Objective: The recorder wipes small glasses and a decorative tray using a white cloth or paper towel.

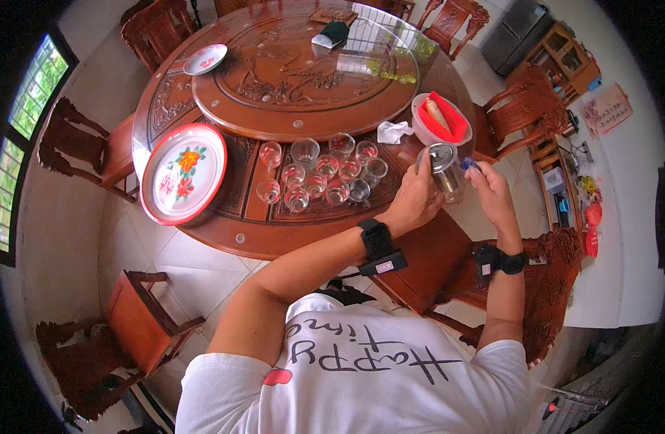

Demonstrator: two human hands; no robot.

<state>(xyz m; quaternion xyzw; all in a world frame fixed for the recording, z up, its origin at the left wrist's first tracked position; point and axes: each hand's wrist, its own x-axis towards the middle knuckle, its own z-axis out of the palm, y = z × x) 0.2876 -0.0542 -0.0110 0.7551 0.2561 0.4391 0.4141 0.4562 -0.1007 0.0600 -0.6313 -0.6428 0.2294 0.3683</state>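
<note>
My left hand (419, 195) is closed around a clear glass jug (453, 182) with a metal top, held in the air past the table's right front edge. Just right of it, my right hand (487, 182) pinches a small dark blue thing (467, 163), perhaps a cloth or scrubber, near the jug's side. Several drinking glasses (315, 184) stand grouped on the table to the left, some with red marks. Behind the jug sits a pale plastic bowl (459, 140) holding a red container and a light brown object. A crumpled white cloth or tissue (393, 132) lies beside the bowl.
The round carved wooden table (224, 238) carries a large red-rimmed enamel tray (220, 184) at left. On its raised round centre are a shallow floral dish (205, 59) and a dark green item (332, 33). Carved wooden chairs (132, 312) stand around; one (430, 260) is close before me.
</note>
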